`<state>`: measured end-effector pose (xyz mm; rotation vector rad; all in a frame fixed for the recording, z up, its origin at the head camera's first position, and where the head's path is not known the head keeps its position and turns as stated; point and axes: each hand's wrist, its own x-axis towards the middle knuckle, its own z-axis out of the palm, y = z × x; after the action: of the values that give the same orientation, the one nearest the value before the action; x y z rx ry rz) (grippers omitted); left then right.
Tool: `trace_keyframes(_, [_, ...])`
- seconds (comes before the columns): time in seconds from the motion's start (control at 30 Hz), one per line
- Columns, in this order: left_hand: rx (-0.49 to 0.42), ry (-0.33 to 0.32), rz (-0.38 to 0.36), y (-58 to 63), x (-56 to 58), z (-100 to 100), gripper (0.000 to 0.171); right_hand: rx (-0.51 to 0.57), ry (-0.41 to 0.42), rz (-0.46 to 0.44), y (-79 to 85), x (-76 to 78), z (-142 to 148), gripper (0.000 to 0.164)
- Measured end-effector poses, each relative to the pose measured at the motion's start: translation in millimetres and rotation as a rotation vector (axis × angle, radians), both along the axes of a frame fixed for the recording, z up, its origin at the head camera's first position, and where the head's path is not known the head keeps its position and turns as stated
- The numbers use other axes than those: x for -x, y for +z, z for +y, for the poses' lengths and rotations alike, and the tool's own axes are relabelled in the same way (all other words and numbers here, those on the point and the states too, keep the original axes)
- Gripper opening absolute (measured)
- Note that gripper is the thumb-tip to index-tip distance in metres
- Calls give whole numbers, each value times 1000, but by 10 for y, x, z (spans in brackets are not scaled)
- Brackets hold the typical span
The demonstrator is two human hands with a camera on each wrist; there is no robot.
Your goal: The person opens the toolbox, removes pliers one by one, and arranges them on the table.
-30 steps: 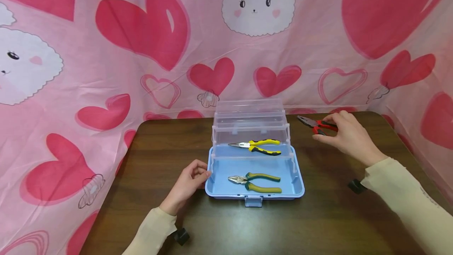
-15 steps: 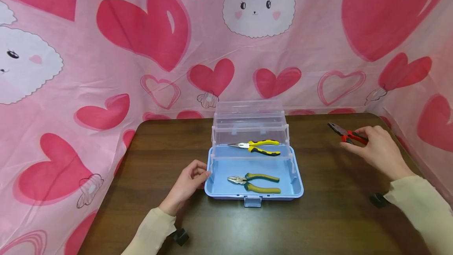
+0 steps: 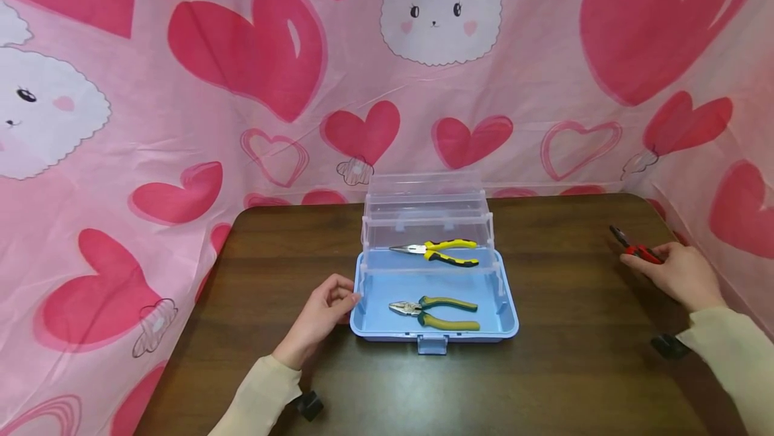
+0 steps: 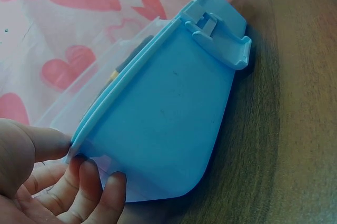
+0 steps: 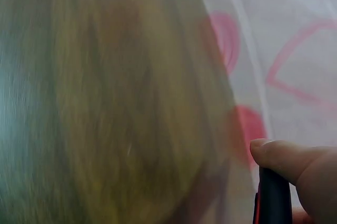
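My right hand [image 3: 686, 278] grips red-and-black pliers [image 3: 643, 254] by the handles, over the table's right side. In the right wrist view, the thumb lies against a black handle [image 5: 274, 197]. A light blue toolbox [image 3: 393, 336] stands open at the middle of the table. My left hand [image 3: 320, 318] holds its left rim, thumb and fingers pinching the corner in the left wrist view. Green-handled combination pliers [image 3: 450, 324] lie in the box's bottom. Farther back, yellow-and-black long-nose pliers [image 3: 450, 244] lie at the clear tray section.
Clear stepped trays [image 3: 429, 231] rise at the back of the box. A latch [image 3: 432, 344] juts from its front. The dark wooden table [image 3: 266, 248] meets a pink heart-patterned cloth [image 3: 345, 73] behind and at the sides.
The right hand has carried the red-and-black pliers to the right, away from the toolbox, and slightly toward the front. The left hand and the toolbox have stayed in place.
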<state>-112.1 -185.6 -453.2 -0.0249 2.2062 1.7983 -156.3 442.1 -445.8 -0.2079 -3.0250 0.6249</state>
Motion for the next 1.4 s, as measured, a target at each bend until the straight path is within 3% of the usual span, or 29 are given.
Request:
trace_keyframes(0.3, [-3, -6, -4, -1, 2, -1, 27, -40, -151, -85, -133, -63, 215, 84])
trace_keyframes(0.7, [-6, -5, -8, 1, -15, 3, 28, -53, -201, -105, -184, -100, 297, 80])
trace_keyframes(1.17, [-7, 9, 1, -7, -12, 7, 27, -92, -193, -46, -268, -70, 266, 88])
trace_keyframes(1.4, [-10, 13, 2, -18, -12, 13, 27, -85, -131, 5, -297, -114, 310, 84])
